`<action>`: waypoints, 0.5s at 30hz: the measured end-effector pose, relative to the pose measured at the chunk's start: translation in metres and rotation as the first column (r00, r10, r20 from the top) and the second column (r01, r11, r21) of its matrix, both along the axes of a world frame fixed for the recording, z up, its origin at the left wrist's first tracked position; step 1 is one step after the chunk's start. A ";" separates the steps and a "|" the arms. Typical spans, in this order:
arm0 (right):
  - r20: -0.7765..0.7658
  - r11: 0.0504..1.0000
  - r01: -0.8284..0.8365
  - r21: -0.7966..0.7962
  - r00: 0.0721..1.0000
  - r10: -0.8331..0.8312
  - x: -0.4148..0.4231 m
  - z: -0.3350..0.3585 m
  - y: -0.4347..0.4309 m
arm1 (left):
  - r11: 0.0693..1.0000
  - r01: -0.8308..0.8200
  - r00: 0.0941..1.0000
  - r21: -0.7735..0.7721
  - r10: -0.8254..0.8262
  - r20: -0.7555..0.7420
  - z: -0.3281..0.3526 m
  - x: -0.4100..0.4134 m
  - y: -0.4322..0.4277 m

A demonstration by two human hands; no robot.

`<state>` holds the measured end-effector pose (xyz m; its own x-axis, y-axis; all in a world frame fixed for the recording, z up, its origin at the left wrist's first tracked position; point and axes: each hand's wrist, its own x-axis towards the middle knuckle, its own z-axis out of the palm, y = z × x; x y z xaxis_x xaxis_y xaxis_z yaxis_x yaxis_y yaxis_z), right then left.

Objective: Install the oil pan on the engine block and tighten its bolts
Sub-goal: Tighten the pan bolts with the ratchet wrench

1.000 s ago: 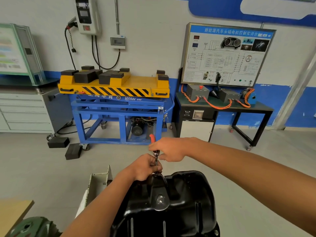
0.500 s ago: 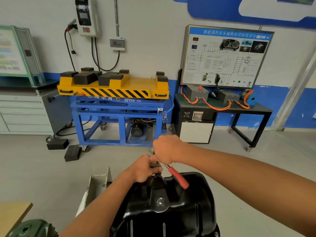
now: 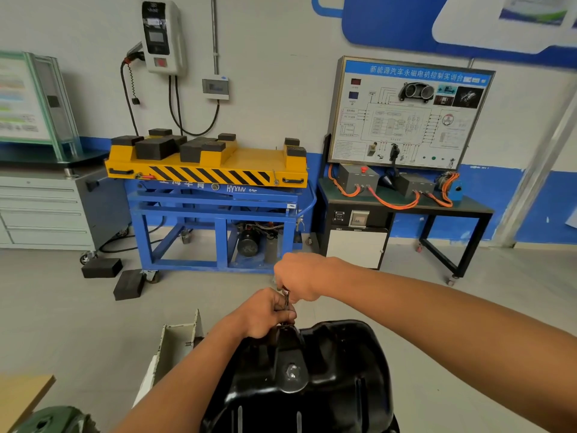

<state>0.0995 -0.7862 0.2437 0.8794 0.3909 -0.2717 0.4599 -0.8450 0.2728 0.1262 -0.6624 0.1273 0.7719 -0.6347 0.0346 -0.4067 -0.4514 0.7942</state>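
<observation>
The black oil pan [image 3: 337, 370] sits at six o'clock, just below both arms. At its twelve o'clock rim the left hand [image 3: 265, 314] curls tight round the upright shaft of the socket wrench [image 3: 286, 297]. The right hand [image 3: 299, 278] is fisted over its top, the handle hidden.

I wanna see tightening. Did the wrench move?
Yes. The wrench swung its handle from the blue cart toward the oil pan; now the right hand hides it.
</observation>
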 end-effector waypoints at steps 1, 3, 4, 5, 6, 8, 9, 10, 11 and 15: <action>-0.017 0.998 -0.058 -0.015 0.998 0.058 0.000 0.002 0.001 | 1.000 -0.003 1.000 0.000 0.003 -0.001 0.000 0.000 0.001; -0.041 0.988 -0.153 -0.011 0.987 0.152 0.000 0.006 -0.001 | 1.000 -0.013 1.000 -0.001 0.013 -0.006 -0.001 0.000 0.002; -0.047 0.986 -0.169 0.003 0.985 0.169 0.000 0.008 -0.003 | 1.000 -0.016 1.000 -0.003 0.016 -0.009 -0.001 0.000 0.002; -0.045 0.984 -0.177 0.025 0.983 0.178 0.000 0.008 -0.005 | 1.000 -0.015 1.000 -0.004 0.015 -0.010 -0.002 0.000 0.002; -0.045 0.984 -0.172 0.045 0.984 0.174 -0.001 0.008 -0.007 | 1.000 -0.013 1.000 -0.003 0.013 -0.011 -0.002 0.001 0.001; -0.049 0.984 -0.160 0.078 0.985 0.164 -0.002 0.005 -0.013 | 1.000 -0.008 1.000 0.003 0.008 -0.014 -0.002 0.002 0.000; -0.055 0.984 -0.154 0.090 0.986 0.160 -0.003 0.004 -0.015 | 1.000 -0.006 1.000 0.002 0.006 -0.018 -0.003 0.002 -0.001; -0.057 0.984 -0.146 0.100 0.987 0.152 -0.003 0.002 -0.016 | 1.000 -0.007 1.000 -0.004 0.007 -0.025 -0.003 0.002 -0.001; -0.055 0.984 -0.141 0.108 0.987 0.148 -0.003 0.001 -0.017 | 1.000 -0.010 0.999 -0.013 0.010 -0.034 -0.004 0.002 -0.001; -0.051 0.983 -0.132 0.124 0.989 0.139 -0.006 0.000 -0.018 | 0.999 -0.034 0.998 -0.038 0.032 -0.056 -0.006 0.003 0.000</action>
